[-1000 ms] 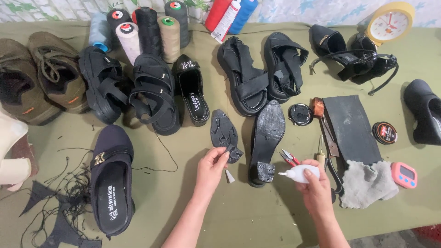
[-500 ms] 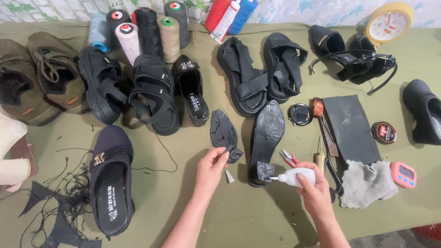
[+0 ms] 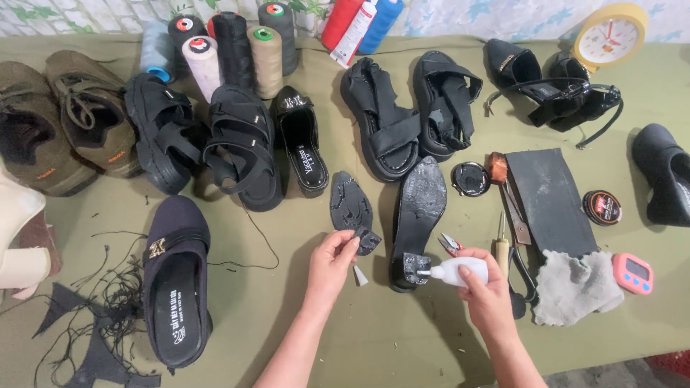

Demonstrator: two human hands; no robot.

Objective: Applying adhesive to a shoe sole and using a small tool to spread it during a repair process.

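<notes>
glue bottle [image 3: 460, 271] nozzle at heel end of upturned shoe [image 3: 417, 215] | right hand [image 3: 485, 294] wrapped around bottle | left hand [image 3: 332, 260] pinching sole piece [image 3: 352, 212] | risk: hard squeeze floods heel, glue runs onto table [image 3: 374, 338]

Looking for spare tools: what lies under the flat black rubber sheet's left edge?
Scissors poke out from under the black rubber sheet, beside a wooden-handled awl. A grey cloth covers its lower end; anything beneath stays hidden.

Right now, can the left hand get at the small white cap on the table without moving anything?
Probably yes. The left hand pinches the detached sole piece at its near end, and the white cap lies on bare table just beside its fingers, with nothing between them.
</notes>
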